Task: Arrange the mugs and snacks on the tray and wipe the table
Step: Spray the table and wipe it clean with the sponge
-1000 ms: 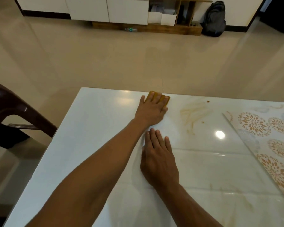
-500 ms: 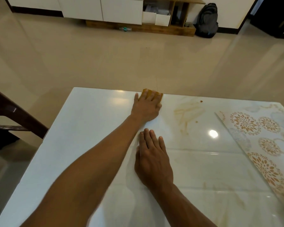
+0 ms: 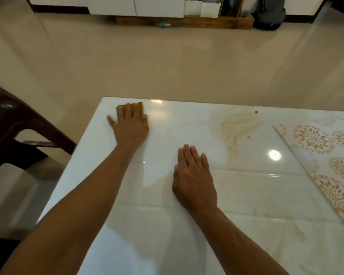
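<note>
The right hand (image 3: 194, 178) lies flat on the surface (image 3: 246, 195), nearer the person than the stain (image 3: 237, 125), its fingers straight and close together, holding nothing. It looks like a brace; keeping the weight there should steady the reach.

Farther out, left of the stain and near the far left corner, the left hand (image 3: 131, 124) presses a yellow cloth (image 3: 139, 108) onto the surface. Its fingers are blurred but look straight and slightly spread over the cloth, thumb out to the left.

The step in hand is wiping. The brownish stain and the small specks (image 3: 256, 112) beside it appear untouched, so the cloth should be brought right, over them, in overlapping passes under flat, even pressure.

A patterned mat (image 3: 326, 155) lies right of the stain; strokes should stop short of its edge. No tray, mugs or snacks are in view.
</note>
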